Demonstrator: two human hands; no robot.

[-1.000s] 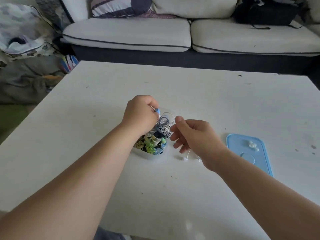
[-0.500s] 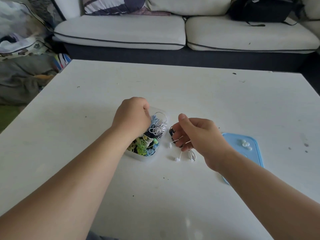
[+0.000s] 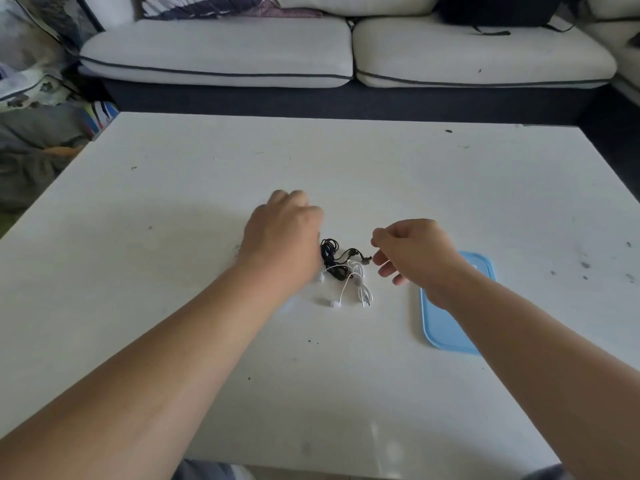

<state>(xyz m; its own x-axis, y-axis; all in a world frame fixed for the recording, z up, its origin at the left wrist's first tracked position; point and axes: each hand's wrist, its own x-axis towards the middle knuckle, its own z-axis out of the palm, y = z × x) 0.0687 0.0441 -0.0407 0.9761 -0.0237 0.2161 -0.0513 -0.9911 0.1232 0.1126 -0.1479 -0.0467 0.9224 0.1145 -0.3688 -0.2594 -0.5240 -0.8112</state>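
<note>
A pale sofa (image 3: 311, 53) stands behind the scuffed white table (image 3: 381, 174). A blue lid (image 3: 446, 327) lies flat on the table. Just left of the lid, the right hand (image 3: 412, 252) hovers with its fingers loosely curled, and nothing shows in them. Farther left, the left hand (image 3: 284, 237) is knuckles-up with its fingers hidden, so its grip cannot be told. Between the hands lie tangled earphones (image 3: 343, 268), stretched from far-left to near-right, the black plug pointing toward the lid.
</note>
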